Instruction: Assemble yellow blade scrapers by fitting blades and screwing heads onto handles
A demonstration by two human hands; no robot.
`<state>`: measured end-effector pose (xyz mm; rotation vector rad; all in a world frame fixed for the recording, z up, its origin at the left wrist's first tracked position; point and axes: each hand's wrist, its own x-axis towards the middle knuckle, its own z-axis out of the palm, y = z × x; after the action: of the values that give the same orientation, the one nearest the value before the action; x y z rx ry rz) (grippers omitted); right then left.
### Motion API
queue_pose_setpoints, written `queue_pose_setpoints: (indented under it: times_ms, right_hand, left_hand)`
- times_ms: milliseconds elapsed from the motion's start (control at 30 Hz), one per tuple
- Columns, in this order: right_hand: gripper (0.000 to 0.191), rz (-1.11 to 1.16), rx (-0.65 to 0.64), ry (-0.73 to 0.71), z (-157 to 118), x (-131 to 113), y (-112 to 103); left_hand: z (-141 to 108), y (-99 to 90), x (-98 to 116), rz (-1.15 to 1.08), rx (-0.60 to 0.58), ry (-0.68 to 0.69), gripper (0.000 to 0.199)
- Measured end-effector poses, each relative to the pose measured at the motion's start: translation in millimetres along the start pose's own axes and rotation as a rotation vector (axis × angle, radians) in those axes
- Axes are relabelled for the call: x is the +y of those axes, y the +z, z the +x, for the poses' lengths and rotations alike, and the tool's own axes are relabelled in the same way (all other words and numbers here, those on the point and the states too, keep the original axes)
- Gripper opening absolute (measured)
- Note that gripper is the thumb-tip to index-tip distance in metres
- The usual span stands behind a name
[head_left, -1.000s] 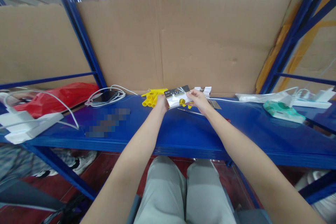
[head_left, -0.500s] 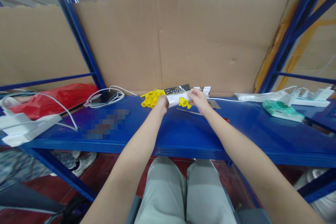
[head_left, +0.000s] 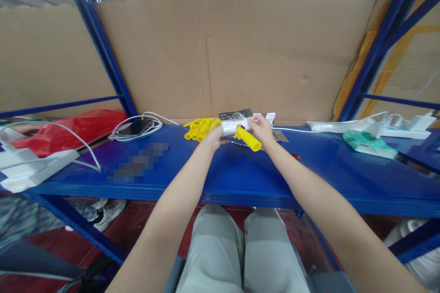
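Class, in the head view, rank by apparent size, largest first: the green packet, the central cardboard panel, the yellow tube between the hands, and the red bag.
1. Cardboard panel
2. Red bag
3. Green packet
4. Yellow tube

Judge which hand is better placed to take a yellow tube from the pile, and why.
Probably the left hand: it is beside the yellow tubes, while the right hand is farther off, at the right end of the white packet.

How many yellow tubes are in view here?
At least 4: one yellow tube between the left hand and right hand, and three with open ends showing in the pile beside the left hand. More may be hidden in that pile.
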<state>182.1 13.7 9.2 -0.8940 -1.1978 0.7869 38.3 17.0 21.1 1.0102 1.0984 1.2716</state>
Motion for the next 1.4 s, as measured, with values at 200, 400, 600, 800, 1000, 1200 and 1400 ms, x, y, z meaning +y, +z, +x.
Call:
queue_pose_setpoints:
  times_ms: [200,400,600,800,1000,1200,1400]
  right_hand:
    - [0.02,0.028,0.008,0.004,0,0,0]
    - [0.017,-0.019,0.031,-0.04,1,3,-2]
    - [0.015,-0.087,0.06,-0.137,4,6,-2]
    - [0.014,-0.054,0.116,-0.087,5,6,-1]
    - [0.016,-0.074,0.189,-0.106,9,10,-2]
    - [0.018,-0.074,0.182,-0.164,13,18,-3]
    - [0.019,-0.095,0.212,-0.226,17,26,-4]
  left_hand:
    - [-9,4.7,4,-0.044,-0.007,-0.063,0.014]
    - [-20,4.3,9,-0.014,-0.068,-0.082,0.016]
    - [-22,3.2,10,0.125,-0.157,-0.054,0.017]
    - [-13,4.0,7,0.029,-0.176,-0.057,0.019]
    - [-6,7.3,0,-0.029,-0.16,0.01,0.02]
    - [-4,9.3,-6,-0.081,-0.072,0.105,0.02]
    - [-5,10.1,-8,-0.046,-0.084,0.112,0.018]
